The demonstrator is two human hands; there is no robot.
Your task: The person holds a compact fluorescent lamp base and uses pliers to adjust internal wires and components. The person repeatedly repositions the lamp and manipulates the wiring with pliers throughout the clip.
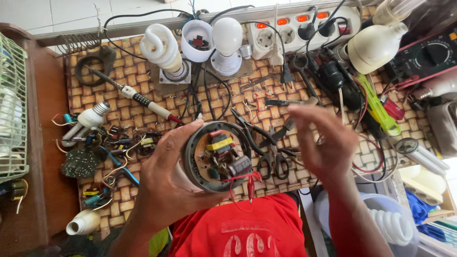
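Left hand: the left hand (164,183) sits at about 7 o'clock from the middle of the view, fingers curled around the round lamp base (216,154), thumb along its upper rim, gripping it firmly.
Lamp base: near the centre, open side up, showing a circuit board (221,152) with a yellow part, a dark capacitor and other small components; red wires (245,180) hang from its 5 o'clock edge.
Right hand: the right hand (323,143) is at 3 o'clock from the lamp base, blurred, fingers spread loosely and holding nothing that shows.
Between the hands: pliers (257,131) and scissors (275,162) lie on the woven mat (124,66), just at 3 o'clock of the lamp base.
At 10 o'clock: a soldering iron (135,97) lies slanted on the mat.
At 12 o'clock: a spiral bulb (162,45), a white cup (197,40) and a round white bulb (227,38) stand in a row.
At 1 o'clock: a power strip (300,28) with lit orange switches.
At 2 o'clock: a multimeter (428,57).
At 9 o'clock: loose boards and bulb parts (90,138).
At 6 o'clock: red shirt (243,228).
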